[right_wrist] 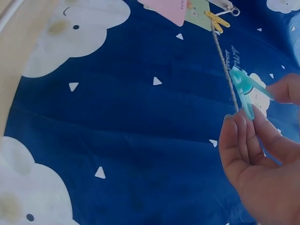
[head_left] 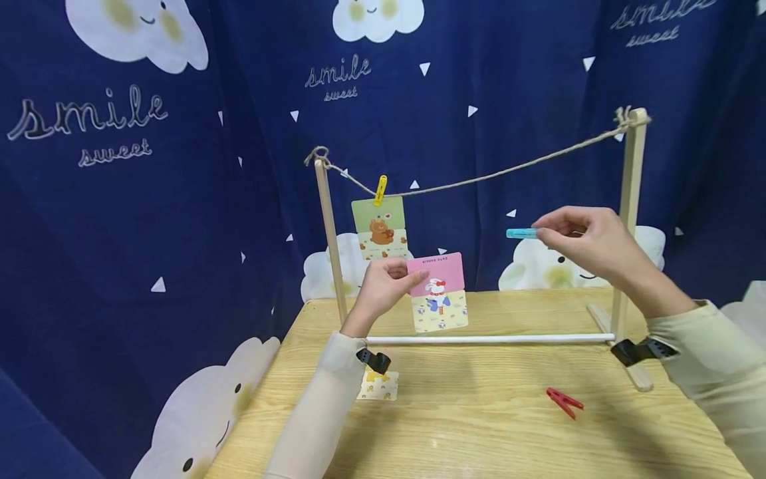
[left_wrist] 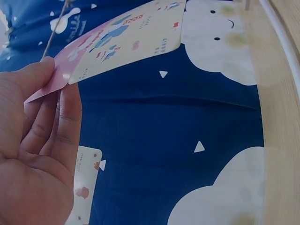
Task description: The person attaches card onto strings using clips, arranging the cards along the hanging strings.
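My left hand [head_left: 385, 289] pinches a pink and yellow card [head_left: 439, 293] with a white rabbit on it, thumb in front and fingers behind. The card is held below the twine [head_left: 497, 174] and partly in front of a green bear card [head_left: 379, 229]. That bear card hangs from the twine by a yellow clothespin [head_left: 380, 191]. Off to the right, my right hand [head_left: 589, 243] pinches a light-blue clothespin [head_left: 520, 233] between thumb and fingers, apart from the twine. In the right wrist view the thumb and fingers are on the handles of this clothespin [right_wrist: 243, 89].
The twine runs between two wooden posts [head_left: 633, 173], joined low down by a white rod [head_left: 497, 339]. On the wooden table [head_left: 467, 426] lie a red clothespin [head_left: 564, 402] at right and a yellowish card [head_left: 383, 386] partly behind the left forearm. A blue curtain [head_left: 251, 213] hangs behind.
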### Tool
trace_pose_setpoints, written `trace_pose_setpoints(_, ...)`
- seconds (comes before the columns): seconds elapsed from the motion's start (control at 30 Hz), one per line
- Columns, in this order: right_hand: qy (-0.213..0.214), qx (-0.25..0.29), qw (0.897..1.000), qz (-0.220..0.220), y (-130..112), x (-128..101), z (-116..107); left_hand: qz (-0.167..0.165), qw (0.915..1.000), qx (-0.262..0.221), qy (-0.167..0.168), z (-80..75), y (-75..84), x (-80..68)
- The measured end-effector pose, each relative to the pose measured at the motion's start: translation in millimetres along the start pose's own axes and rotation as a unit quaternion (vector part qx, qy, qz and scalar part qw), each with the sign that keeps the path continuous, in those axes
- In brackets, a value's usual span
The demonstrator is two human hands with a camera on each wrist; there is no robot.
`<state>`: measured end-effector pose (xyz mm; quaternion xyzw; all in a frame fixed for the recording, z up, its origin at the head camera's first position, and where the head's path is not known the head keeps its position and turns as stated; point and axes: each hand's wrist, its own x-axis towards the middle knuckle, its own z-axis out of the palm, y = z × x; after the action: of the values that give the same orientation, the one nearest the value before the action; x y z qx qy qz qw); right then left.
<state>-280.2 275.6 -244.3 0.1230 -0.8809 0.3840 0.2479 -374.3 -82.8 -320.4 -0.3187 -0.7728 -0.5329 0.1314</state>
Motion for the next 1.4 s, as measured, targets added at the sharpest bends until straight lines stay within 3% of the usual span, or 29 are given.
trace_pose_setpoints(0.5, 0.021, 0.020, 1.000, 0.007, -23.4, 15.5, -9.3, 0.006, 0.9999, 0.008, 0.004, 0.7, 3.2, 7.3)
trace_pose_setpoints(0.7, 0.017, 0.001, 1.000, 0.011, -32.4, 26.3, -11.0, -0.002, 0.9999, 0.008, 0.011, 0.1, 6.1, 11.8)
trace_pose_setpoints(1.07, 0.019, -0.028, 0.999, -0.017, -50.7, 46.3, -10.4, -0.001, 0.9998, 0.013, 0.015, -3.3, 17.5, 18.7)
trace_pose_setpoints(1.4, 0.008, -0.026, 0.998, -0.053, -57.8, 62.3, -7.1, 0.005, 0.9996, 0.020, 0.022, -2.9, 17.0, 27.9)
